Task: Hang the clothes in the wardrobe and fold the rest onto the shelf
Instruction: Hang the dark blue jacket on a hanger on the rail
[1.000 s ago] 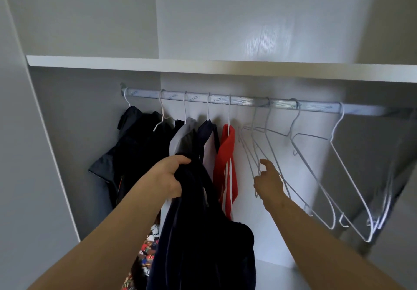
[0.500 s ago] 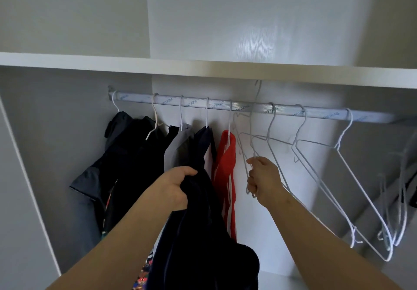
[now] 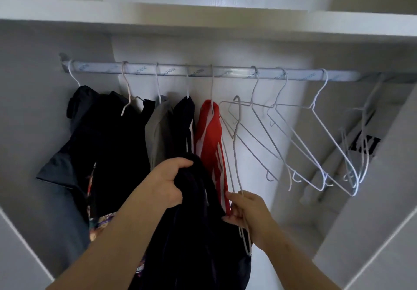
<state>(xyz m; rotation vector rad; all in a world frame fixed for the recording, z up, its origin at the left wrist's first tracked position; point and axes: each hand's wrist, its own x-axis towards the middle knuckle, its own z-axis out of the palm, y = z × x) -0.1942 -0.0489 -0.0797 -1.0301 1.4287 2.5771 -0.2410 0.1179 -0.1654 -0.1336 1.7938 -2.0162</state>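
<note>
My left hand (image 3: 168, 183) grips a dark navy garment (image 3: 191, 233) that hangs down in front of me. My right hand (image 3: 247, 210) holds a white wire hanger (image 3: 235, 154) by its lower part; the hanger is off the rail and its hook points up, below the rail (image 3: 225, 73). On the rail's left half hang dark clothes (image 3: 101, 131), a grey garment (image 3: 158, 129), a navy one (image 3: 186, 113) and a red garment (image 3: 208, 136).
Several empty white wire hangers (image 3: 316, 136) hang on the right half of the rail. A white shelf (image 3: 203, 21) runs above the rail. Wardrobe walls close in on the left and right. A patterned cloth (image 3: 99, 222) shows low at the left.
My right hand has lifted a wire hanger off the rail and drawn it down and toward me. My left hand keeps its hold on the dark garment. The camera has moved closer.
</note>
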